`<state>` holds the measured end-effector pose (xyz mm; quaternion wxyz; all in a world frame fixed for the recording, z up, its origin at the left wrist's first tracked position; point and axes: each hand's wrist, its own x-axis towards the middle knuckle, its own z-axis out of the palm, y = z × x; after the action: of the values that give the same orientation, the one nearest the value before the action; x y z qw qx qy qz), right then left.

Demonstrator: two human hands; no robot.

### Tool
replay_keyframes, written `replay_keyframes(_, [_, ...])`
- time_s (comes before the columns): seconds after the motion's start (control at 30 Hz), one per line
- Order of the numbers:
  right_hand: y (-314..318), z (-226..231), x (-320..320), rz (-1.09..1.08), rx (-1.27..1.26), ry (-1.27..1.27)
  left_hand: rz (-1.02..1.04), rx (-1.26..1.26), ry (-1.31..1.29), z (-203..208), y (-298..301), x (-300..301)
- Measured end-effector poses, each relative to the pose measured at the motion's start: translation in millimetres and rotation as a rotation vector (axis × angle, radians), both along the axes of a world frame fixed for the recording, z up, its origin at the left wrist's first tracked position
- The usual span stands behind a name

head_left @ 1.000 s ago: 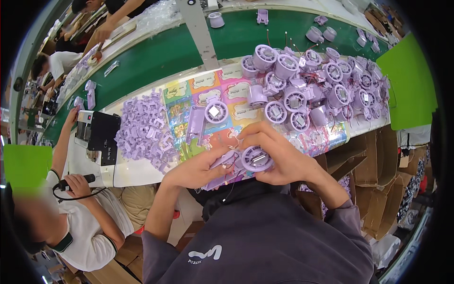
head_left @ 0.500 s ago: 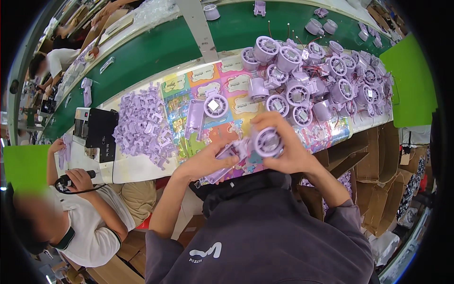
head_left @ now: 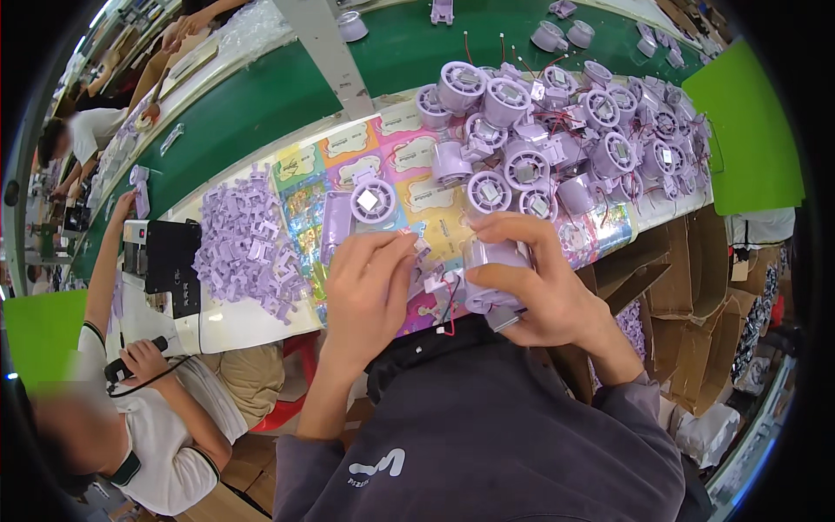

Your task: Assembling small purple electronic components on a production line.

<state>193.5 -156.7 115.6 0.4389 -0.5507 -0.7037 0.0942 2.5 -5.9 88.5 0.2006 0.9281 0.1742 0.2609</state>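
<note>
Lilac cup (head_left: 497, 254) in R hand (head_left: 557, 300), L hand (head_left: 361, 287) near

R hand clamped round the cup, thumb across it, above the desk (head_left: 228, 320). Red/blk wires (head_left: 450, 304) hang just L of cup. L hand also L of cup, fingertips bunched; can't tell if pinching a pc. Beyond-L of cup: oblong open shell (head_left: 336, 228), beside a round housing (head_left: 389, 204) w/ white square in its spoked end. Far L of cup: heap of small brackets (head_left: 248, 244). Beyond-R of cup: big pile of cups (head_left: 613, 155), several w/ grey metal pcs inside. R of cup, below desk level: open cardboard boxes (head_left: 691, 265); contents mostly hidden.
</note>
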Motion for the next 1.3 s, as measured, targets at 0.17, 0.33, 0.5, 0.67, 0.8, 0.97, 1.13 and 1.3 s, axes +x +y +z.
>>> replay_keyframes(0.17, [8,7,-13,-0.037,0.126,-0.115,-0.279,-0.248,-0.281,52,-16,-11])
replay_keyframes(0.33, [5,3,-16,-0.024,0.214,-0.17,-0.148,0.082,-0.174,52,-24,-15])
replay_keyframes(0.5, [10,-5,-24,-0.061,0.379,-0.204,-0.066,0.289,-0.219,43,-31,-17])
replay_keyframes(0.67, [7,-7,-29,-0.118,0.418,-0.322,-0.048,0.468,-0.17,43,-34,-15])
replay_keyframes(0.8, [4,-6,-30,-0.069,0.376,-0.382,-0.075,0.365,-0.156,47,-30,-11])
replay_keyframes(0.97, [0,-11,-33,-0.009,0.38,-0.342,-0.064,0.005,-0.162,52,-24,-7])
replay_keyframes(1.13, [-6,-5,-12,-0.001,0.37,-0.2,0.098,-0.312,-0.181,54,-27,-20])
replay_keyframes(1.3, [-3,-14,-17,-0.183,0.412,-0.066,-0.003,-0.207,-0.331,40,-52,-14])
